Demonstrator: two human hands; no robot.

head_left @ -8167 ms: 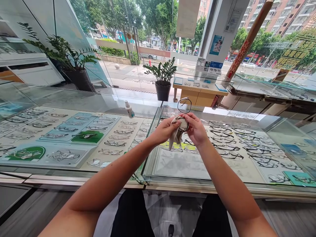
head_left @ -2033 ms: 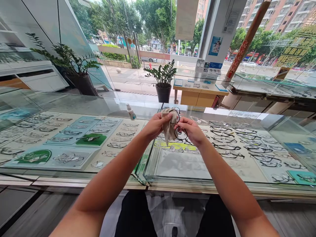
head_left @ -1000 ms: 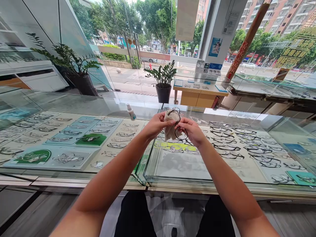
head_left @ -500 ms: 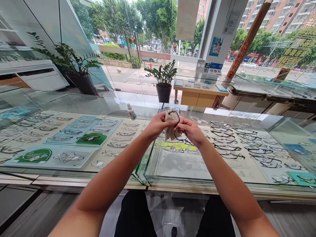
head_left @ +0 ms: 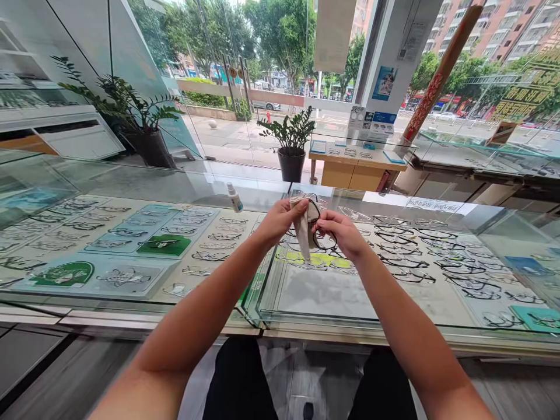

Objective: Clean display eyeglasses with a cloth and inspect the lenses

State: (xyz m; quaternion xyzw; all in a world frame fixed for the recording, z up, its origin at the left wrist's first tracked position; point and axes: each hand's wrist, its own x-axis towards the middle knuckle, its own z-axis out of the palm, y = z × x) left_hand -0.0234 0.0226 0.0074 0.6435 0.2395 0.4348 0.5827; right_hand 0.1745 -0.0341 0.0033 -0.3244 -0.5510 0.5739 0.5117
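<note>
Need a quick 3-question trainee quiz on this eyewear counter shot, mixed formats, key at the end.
1. True or false: the spray bottle is in the left hand.

2. Multiple choice: what is the left hand gripping?
A) a screwdriver
B) a beige cloth
C) a price tag

3. Fill in the blank: the fingers of the right hand hold a pair of dark-rimmed ____.

Key:
1. False; it is on the glass counter, apart from both hands.
2. B
3. eyeglasses
</note>
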